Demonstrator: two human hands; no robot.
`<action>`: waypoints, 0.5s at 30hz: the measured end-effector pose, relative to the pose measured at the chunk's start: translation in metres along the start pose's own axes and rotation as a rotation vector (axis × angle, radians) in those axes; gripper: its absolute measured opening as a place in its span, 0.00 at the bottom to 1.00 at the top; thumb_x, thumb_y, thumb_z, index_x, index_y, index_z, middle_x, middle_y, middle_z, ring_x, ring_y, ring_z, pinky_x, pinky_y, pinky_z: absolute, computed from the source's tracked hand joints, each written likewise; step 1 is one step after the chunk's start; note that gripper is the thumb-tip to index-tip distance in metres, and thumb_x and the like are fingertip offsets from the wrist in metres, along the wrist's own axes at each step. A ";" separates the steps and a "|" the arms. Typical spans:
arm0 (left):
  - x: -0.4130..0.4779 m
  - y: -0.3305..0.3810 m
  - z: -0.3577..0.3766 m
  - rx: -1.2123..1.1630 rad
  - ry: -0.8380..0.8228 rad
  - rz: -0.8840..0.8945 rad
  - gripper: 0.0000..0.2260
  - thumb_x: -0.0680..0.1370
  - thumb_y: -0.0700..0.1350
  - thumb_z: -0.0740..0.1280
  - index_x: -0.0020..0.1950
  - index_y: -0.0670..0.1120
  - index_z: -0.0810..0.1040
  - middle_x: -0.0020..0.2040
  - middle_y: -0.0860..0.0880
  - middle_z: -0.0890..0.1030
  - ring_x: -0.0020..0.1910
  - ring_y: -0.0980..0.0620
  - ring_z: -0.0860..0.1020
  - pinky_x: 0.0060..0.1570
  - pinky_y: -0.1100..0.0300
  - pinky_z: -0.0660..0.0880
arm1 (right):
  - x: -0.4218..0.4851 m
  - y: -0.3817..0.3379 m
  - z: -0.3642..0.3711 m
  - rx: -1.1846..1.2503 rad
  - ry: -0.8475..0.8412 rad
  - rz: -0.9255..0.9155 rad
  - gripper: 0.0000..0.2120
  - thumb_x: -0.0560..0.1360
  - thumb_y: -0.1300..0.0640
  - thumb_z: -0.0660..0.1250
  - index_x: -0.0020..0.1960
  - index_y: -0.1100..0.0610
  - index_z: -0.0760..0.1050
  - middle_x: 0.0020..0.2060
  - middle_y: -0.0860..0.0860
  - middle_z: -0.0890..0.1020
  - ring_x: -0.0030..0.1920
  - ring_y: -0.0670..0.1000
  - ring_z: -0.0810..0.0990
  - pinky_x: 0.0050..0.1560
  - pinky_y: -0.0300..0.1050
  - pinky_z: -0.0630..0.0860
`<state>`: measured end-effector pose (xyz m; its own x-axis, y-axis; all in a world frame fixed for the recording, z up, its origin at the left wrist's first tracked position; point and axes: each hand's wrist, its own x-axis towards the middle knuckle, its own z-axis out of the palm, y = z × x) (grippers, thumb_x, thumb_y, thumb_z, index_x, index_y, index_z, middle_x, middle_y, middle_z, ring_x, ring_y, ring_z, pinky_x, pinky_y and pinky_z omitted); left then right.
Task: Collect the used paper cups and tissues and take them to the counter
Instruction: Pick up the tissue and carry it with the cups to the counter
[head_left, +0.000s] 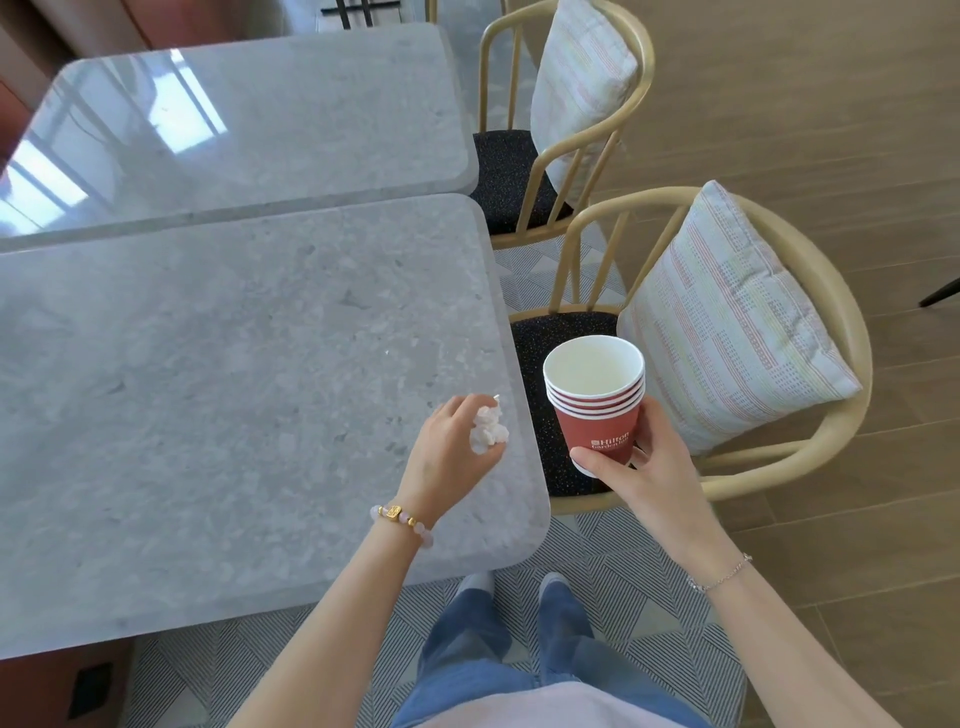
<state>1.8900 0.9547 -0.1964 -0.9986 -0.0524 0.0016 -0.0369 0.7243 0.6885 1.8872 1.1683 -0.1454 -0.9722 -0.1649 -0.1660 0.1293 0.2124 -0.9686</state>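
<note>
Just off the right edge of the grey stone surface (208, 389), the stack of red paper cups (595, 410) stands upright in the right hand (644, 467), fingers curled round its base. The left hand (449, 452) pinches a crumpled tissue (487, 431) above the surface's corner. I judge collecting finished; next I'd turn toward the counter, out of view, keeping the stack level.

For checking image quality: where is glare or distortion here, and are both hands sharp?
Head view: window glare on the far table; wide-angle distortion bends the edge of the near table; left hand with tissue slightly blurred, cup stack in right hand sharper.
</note>
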 end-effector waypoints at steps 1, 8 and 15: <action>0.003 0.006 -0.005 -0.016 0.026 0.013 0.17 0.71 0.43 0.73 0.59 0.45 0.76 0.52 0.49 0.78 0.47 0.52 0.74 0.48 0.64 0.67 | 0.001 -0.002 -0.001 -0.001 0.004 -0.008 0.27 0.66 0.60 0.77 0.62 0.53 0.70 0.55 0.48 0.80 0.53 0.42 0.79 0.50 0.31 0.75; 0.018 0.044 -0.036 -0.164 0.149 0.024 0.17 0.70 0.44 0.74 0.56 0.51 0.75 0.50 0.56 0.77 0.50 0.55 0.72 0.48 0.75 0.63 | 0.004 -0.020 -0.008 -0.001 0.061 -0.055 0.30 0.66 0.57 0.77 0.64 0.52 0.68 0.57 0.46 0.79 0.56 0.43 0.79 0.51 0.31 0.75; 0.023 0.080 -0.059 -0.378 0.189 0.100 0.16 0.70 0.43 0.75 0.53 0.55 0.74 0.49 0.57 0.79 0.51 0.55 0.76 0.54 0.61 0.72 | -0.003 -0.039 -0.017 0.008 0.142 -0.097 0.26 0.65 0.52 0.77 0.57 0.40 0.69 0.55 0.41 0.79 0.55 0.39 0.79 0.49 0.30 0.75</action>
<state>1.8667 0.9709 -0.0987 -0.9709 -0.1454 0.1903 0.1109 0.4311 0.8954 1.8818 1.1769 -0.1036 -0.9979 -0.0464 -0.0447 0.0349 0.1946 -0.9803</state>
